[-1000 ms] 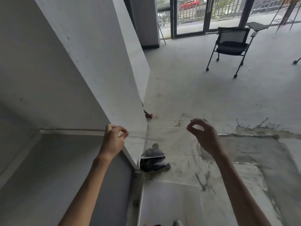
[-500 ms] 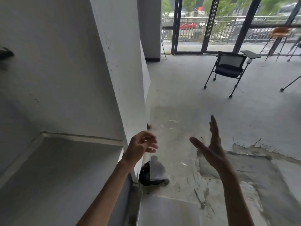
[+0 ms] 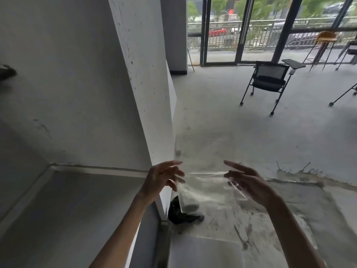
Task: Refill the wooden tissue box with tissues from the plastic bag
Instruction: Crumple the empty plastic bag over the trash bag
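Left hand [image 3: 164, 180] and right hand [image 3: 249, 182], both raised at mid-height with fingers loosely spread and slightly curled, palms turned toward each other. Between them hangs a clear plastic bag [image 3: 204, 188], nearly transparent, its upper edge stretched as a pale line from the left fingertips to the right fingertips. The fingers of each hand appear to touch that edge; motion blur prevents telling whether either hand pinches the film or merely brushes it. The bag's lower part sags below the hands, and the floor shows through it. No tissues can be made out inside it.

Directly below the bag, at the foot of a white partition wall [image 3: 143, 93], lies a dark object [image 3: 183, 215] on the stained concrete floor [image 3: 231, 132]; its nature cannot be told. The left forearm crosses in front of the partition's edge. A grey ledge [image 3: 67, 200] extends left of the partition. Farther back stands a black mesh chair [image 3: 268, 82] on casters, well apart from the hands, before dark-framed glass doors [image 3: 222, 35].
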`<action>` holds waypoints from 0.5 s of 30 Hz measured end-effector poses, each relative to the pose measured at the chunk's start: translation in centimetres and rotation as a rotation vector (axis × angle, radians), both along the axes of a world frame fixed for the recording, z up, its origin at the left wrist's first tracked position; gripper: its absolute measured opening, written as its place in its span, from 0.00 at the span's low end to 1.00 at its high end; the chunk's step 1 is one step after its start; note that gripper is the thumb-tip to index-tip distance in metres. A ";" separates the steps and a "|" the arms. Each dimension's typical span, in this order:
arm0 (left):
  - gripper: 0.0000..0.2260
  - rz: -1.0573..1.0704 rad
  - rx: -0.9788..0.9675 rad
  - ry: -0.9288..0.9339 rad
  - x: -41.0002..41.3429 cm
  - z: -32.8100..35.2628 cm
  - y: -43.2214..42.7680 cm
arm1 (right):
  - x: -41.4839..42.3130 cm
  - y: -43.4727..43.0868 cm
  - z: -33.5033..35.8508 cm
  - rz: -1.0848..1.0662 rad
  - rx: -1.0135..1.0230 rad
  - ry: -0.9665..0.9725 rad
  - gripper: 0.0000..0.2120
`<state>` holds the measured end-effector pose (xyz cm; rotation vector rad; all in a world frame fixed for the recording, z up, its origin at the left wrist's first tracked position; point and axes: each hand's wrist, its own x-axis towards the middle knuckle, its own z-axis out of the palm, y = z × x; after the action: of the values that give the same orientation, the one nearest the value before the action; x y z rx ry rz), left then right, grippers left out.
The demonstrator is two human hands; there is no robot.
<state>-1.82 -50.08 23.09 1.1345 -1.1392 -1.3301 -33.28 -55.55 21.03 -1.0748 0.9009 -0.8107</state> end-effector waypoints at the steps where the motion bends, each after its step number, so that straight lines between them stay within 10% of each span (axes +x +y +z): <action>1: 0.10 0.031 -0.028 0.020 -0.7 0.1 -0.2 | -0.2 -0.5 0.0 -0.046 0.007 -0.029 0.15; 6: 0.08 0.021 -0.207 -0.060 -3.4 1.1 -2.4 | -2.8 -2.8 -1.3 -0.112 -0.041 -0.060 0.23; 9: 0.11 -0.092 -0.165 0.000 -4.0 2.3 -3.2 | -3.8 -4.6 0.5 -0.022 -0.110 -0.176 0.07; 15: 0.08 0.094 -0.004 -0.282 -6.3 1.0 -4.5 | -4.0 -9.8 -0.5 0.111 -0.106 0.079 0.15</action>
<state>-8.13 -54.59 24.13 1.3873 -1.2721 -1.1193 -37.27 -65.31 20.52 -1.2458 0.8640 -0.7342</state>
